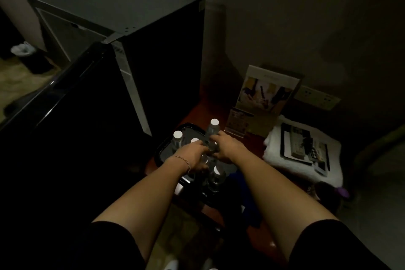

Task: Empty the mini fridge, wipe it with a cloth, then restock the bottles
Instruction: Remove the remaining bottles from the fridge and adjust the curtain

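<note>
Several clear bottles with white caps stand on a black tray (163, 149) on the reddish tabletop, to the right of the mini fridge (122, 19). The fridge's black door (65, 120) is swung open toward me. My left hand (192, 155) curls around one bottle in the middle of the tray. My right hand (223, 146) grips a bottle whose white cap (214, 122) sticks up behind the fingers. Another capped bottle (177, 137) stands free at the tray's left. The fridge's inside is hidden by the door.
A folded white towel (285, 160) with a remote and a dark tray on it lies at the right. A standing brochure (267, 90) and a small card holder (237, 124) are behind the bottles. A wall socket (317, 97) is on the wall. A bin (28, 57) sits far left.
</note>
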